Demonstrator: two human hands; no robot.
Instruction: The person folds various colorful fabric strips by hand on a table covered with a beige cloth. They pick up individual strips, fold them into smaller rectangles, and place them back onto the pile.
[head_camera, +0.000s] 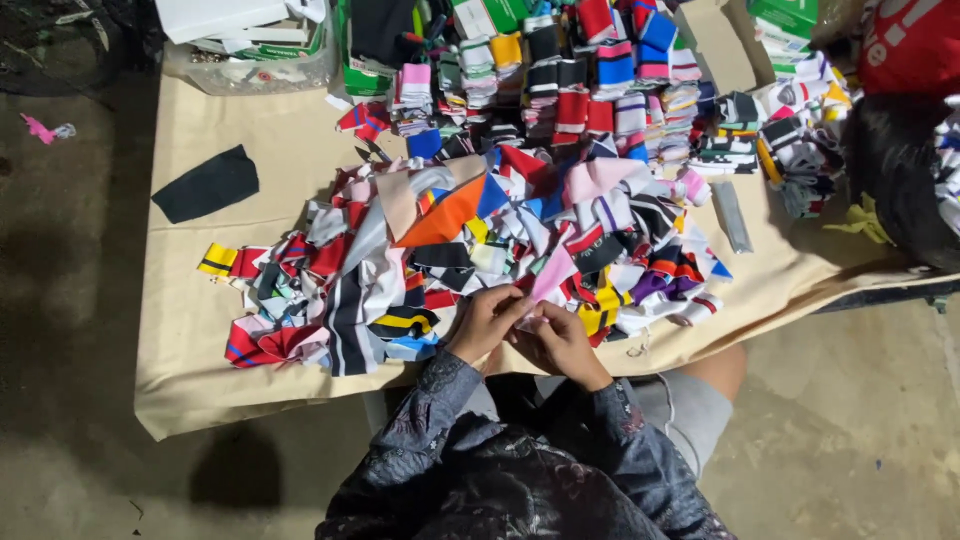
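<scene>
Head view: looking down on a person seated at a low table
Pink scrap (551, 276): held up at the near table edge, both hands on its lower end
Left hand (487, 320): fingers curled shut, pinching the scrap's bottom
Right hand (562, 343): fingers closed on the same end, touching the left
Scrap heap (470, 250): loose striped fabric pieces, red, black, white and blue, spread just beyond the hands
Orange piece (447, 215): lies on top of the heap
Stacks (590, 80): folded striped pieces in rows behind the heap
Black patch (205, 184): alone, well left of the heap
Table cover (200, 330): tan sheet under everything
Sleeves (440, 400): dark patterned
</scene>
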